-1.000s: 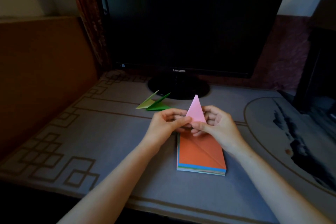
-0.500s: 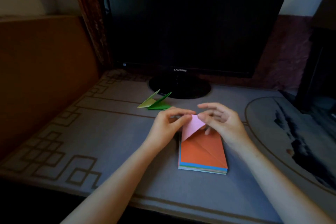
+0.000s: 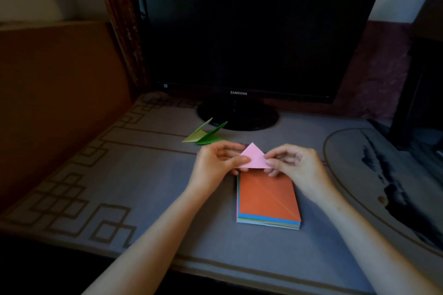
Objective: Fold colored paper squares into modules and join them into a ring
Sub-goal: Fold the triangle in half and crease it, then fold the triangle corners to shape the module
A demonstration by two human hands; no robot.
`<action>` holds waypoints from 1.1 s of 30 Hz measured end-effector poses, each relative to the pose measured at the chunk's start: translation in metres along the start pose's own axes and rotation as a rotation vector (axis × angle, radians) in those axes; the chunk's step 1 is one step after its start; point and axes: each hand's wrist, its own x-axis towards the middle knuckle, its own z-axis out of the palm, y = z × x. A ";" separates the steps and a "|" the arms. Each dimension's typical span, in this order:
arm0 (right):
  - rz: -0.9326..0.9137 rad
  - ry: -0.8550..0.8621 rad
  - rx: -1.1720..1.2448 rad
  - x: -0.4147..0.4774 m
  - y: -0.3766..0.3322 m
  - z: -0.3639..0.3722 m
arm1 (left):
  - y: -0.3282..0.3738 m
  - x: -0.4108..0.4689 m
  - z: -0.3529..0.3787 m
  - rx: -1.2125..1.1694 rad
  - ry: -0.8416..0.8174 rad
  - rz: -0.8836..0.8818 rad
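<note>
Pink folded paper (image 3: 253, 157), a small triangle pointing far, is pinched at its left corner by the left hand (image 3: 217, 163) and at its right corner by the right hand (image 3: 293, 165), just above the far edge of the orange-topped paper stack (image 3: 268, 199) on the grey table (image 3: 155, 187), with two green modules (image 3: 203, 135) far-left.

The table (image 3: 143, 175) has a grey cover with brown angular lines along its left side. A stack of paper squares (image 3: 267, 199) lies on it, the orange sheet on top. Farther back a light green module (image 3: 195, 136) and a dark green module (image 3: 211, 138) lie touching, near the black round monitor foot (image 3: 237, 115).
</note>
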 end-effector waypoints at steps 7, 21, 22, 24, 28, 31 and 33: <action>0.037 -0.012 -0.077 0.003 -0.006 -0.001 | 0.000 -0.002 -0.005 0.102 0.098 0.026; 0.186 0.007 -0.279 0.077 0.013 0.029 | -0.015 0.007 -0.023 0.278 0.315 -0.013; 0.188 0.007 -0.275 0.082 0.016 0.034 | -0.015 0.006 -0.023 0.285 0.317 -0.012; 0.180 -0.012 -0.262 0.091 0.020 0.043 | -0.016 0.007 -0.023 0.292 0.317 -0.009; 0.115 -0.053 -0.520 0.103 0.033 0.050 | -0.020 0.008 -0.022 0.317 0.300 0.000; 0.094 -0.130 -0.697 0.096 0.030 0.050 | -0.022 0.009 -0.021 0.331 0.291 0.000; 0.040 -0.136 -0.672 0.092 0.026 0.049 | -0.023 0.010 -0.021 0.330 0.285 0.000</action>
